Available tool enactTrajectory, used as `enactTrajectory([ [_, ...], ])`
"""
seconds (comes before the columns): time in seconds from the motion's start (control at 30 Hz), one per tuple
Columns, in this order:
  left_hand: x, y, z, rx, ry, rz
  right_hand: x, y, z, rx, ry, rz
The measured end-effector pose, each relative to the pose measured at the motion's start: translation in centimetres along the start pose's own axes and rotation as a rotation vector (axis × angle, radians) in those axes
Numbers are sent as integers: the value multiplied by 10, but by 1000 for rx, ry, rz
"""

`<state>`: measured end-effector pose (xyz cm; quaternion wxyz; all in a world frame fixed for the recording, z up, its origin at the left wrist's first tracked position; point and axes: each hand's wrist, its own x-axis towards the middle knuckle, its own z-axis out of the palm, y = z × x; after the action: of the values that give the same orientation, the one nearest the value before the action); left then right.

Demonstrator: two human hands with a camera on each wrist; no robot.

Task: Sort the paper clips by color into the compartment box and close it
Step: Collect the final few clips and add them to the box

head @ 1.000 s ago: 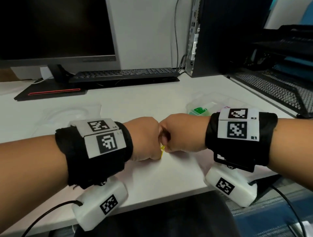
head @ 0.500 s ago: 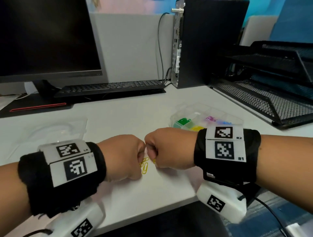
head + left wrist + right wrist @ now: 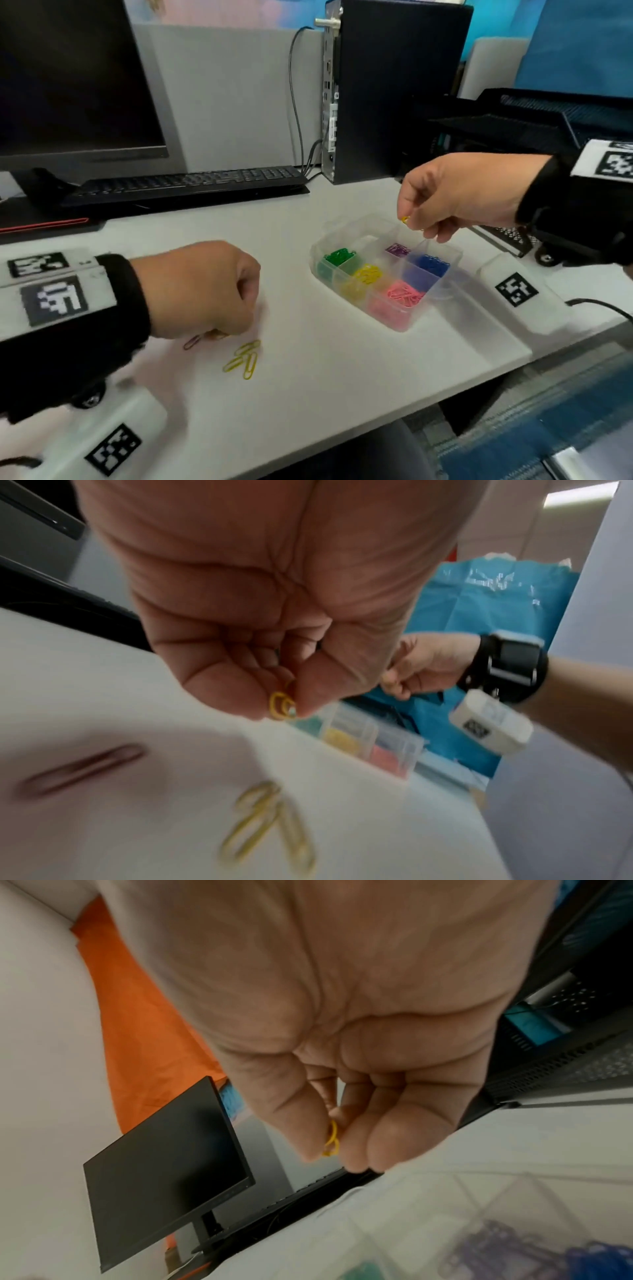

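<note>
The clear compartment box [image 3: 432, 298] sits open on the white desk, holding green [image 3: 339, 255], yellow [image 3: 368, 274], pink [image 3: 405, 295], blue [image 3: 432, 263] and purple [image 3: 397, 249] clips in separate cells. My right hand [image 3: 407, 219] hovers above the box's far side and pinches a yellow clip [image 3: 331, 1139]. Low over the desk at the left, my left hand [image 3: 219, 334] pinches another yellow clip [image 3: 281, 706]. Loose yellow clips [image 3: 245, 359] and one dark red clip [image 3: 191, 341] lie on the desk beside the left hand.
A keyboard [image 3: 185, 185] and a monitor [image 3: 78, 82] stand at the back left, a black computer tower [image 3: 394, 89] behind the box. Black mesh trays [image 3: 548, 116] are at the right. The desk's front edge [image 3: 445, 390] runs close below the box.
The hands were together over the yellow clips. The right hand has since lifted away to the right over the box with a yellow clip, while the left stays by the loose clips.
</note>
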<state>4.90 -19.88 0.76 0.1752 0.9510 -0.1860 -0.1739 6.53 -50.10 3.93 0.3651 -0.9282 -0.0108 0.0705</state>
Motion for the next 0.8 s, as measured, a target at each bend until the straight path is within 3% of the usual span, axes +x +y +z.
enactTrajectory([
  [0.23,46,61,-16,-253,141,182,11,8,23,42,-95,-64],
  [0.4,84,99,0,-333,121,182,9,9,3,68,96,-93],
  [0.57,89,91,-2,-203,98,161,-18,9,-10,70,223,-130],
  [0.67,69,61,-18,-105,134,131,-38,-2,4,147,118,-191],
  [0.8,23,8,-16,96,17,17,-55,-29,53,12,-188,-235],
])
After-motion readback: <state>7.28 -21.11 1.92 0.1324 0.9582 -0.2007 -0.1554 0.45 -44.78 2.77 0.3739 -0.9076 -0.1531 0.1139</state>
